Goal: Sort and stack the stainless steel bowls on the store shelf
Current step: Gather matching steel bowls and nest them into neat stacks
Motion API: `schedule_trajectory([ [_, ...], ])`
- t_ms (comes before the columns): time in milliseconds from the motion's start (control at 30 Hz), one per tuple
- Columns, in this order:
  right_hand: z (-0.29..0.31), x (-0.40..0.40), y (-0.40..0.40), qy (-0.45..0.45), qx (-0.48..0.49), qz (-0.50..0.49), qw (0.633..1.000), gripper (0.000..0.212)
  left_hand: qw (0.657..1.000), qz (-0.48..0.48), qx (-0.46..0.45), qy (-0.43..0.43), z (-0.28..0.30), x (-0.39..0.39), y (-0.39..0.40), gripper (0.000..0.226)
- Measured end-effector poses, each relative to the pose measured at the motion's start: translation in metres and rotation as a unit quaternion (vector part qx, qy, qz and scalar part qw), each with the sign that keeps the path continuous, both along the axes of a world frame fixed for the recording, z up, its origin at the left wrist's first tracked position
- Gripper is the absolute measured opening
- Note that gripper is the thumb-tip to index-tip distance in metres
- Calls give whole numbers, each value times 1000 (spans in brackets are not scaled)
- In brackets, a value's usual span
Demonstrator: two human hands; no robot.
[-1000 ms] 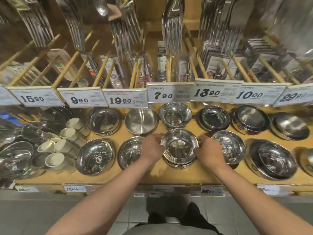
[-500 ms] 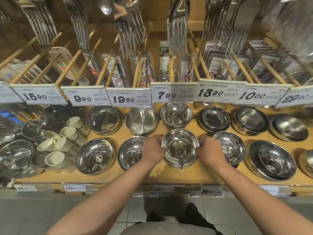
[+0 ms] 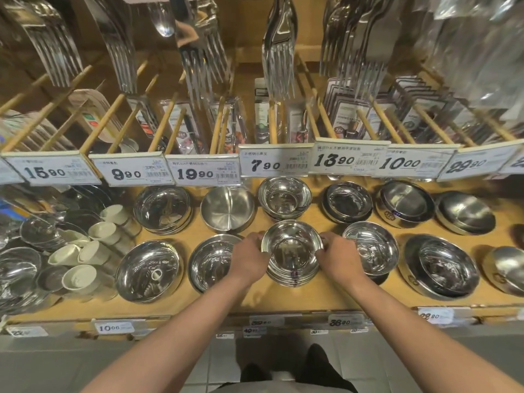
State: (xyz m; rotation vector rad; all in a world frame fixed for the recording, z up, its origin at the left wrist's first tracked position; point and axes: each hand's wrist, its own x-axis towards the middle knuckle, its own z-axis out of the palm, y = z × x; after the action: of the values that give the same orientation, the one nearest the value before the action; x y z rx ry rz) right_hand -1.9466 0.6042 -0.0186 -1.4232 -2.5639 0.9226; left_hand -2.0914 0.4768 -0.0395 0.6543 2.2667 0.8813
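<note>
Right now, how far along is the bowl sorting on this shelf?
Mostly done, it seems: bowls sit nested in stacks along the wooden shelf in two rows, such as the back stack under the 7.90 tag. In hand: the left hand and right hand grip the rim of the top bowl on the front centre stack. Left: seating that bowl and releasing; whether other stacks need sorting is unclear.

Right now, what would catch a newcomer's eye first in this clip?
Two bare hands, the left hand and the right hand, grip opposite rims of a shiny round stainless steel bowl stack at the front centre of the wooden shelf. Rows of similar polished bowls flank it on both sides, and white price tags, such as the 7.90 tag, hang just above.
</note>
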Motion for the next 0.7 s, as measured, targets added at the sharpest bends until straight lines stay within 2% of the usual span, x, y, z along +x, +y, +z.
schedule_trajectory([
  [133, 8, 13, -2, 18, -32, -4, 999, 15, 1000, -15, -2, 8, 9, 0, -5, 34],
  [233, 14, 41, -2, 62, -48, -40, 996, 24, 1000, 0, 3, 29, 20, -2, -14, 29],
  [333, 15, 80, 5, 101, -67, -107, 987, 31, 999, 17, 18, 47, 35, 3, -16, 14],
  [567, 11, 145, 52, 171, -125, -231, 950, 23, 996, 6, 82, 38, 62, 57, 17, 15],
  [633, 8, 165, 68, 176, -113, -243, 947, 23, 996, -11, 85, 35, 66, 79, 36, 19],
  [700, 7, 192, 85, 167, -88, -246, 951, 15, 996, -24, 80, 37, 68, 104, 59, 16],
])
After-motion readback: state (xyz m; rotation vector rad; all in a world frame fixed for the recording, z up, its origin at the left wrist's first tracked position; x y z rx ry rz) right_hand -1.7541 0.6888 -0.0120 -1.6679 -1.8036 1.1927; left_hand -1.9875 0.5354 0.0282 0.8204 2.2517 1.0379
